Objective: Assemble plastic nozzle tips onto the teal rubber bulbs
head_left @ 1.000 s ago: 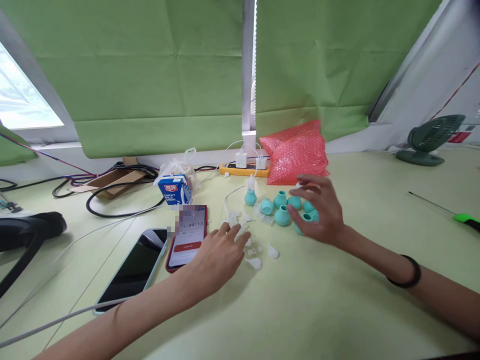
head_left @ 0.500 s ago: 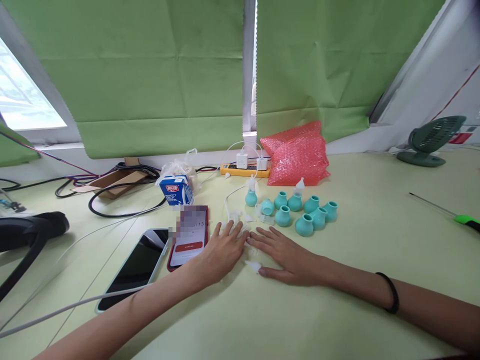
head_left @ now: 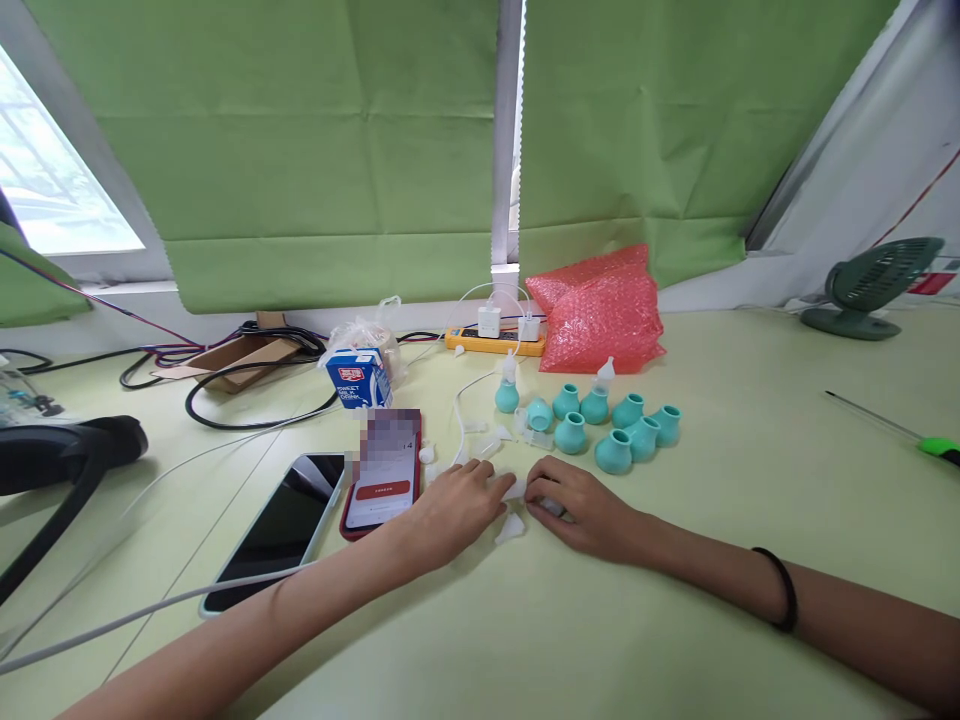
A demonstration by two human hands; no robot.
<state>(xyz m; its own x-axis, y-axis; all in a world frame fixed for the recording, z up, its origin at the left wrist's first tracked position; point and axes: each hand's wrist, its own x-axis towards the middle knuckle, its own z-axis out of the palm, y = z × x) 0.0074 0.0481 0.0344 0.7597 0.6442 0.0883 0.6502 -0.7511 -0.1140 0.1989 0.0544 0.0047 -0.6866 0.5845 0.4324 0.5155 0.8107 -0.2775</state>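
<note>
My left hand (head_left: 461, 508) rests on the table with its fingers bent. Its thumb and index finger come together beside a translucent plastic piece (head_left: 516, 489); what lies between them is hidden. Opposite it, my right hand (head_left: 589, 508) is curled closed round another small translucent piece (head_left: 553, 507), only partly visible. Just below the fingertips lies a loose white nozzle tip (head_left: 511, 528). More clear plastic parts (head_left: 489, 442) are scattered beyond my left hand. Several turquoise rubber bulbs (head_left: 614, 452) stand farther back, and two, including the leftmost bulb (head_left: 507, 396), carry upright clear nozzles.
Left of my hands lie a red-cased phone (head_left: 384, 490) and a dark-screened phone (head_left: 281, 530). A milk carton (head_left: 360, 379), an orange power strip (head_left: 495, 343) and a pink bubble-wrap bag (head_left: 600, 320) stand behind. To the right are a screwdriver (head_left: 937, 446) and a fan (head_left: 855, 290).
My hands were lying flat with fingers spread over the clear parts. Both have drawn in and curled; the right is now closed round a translucent piece, and the parts beyond the left are uncovered.
</note>
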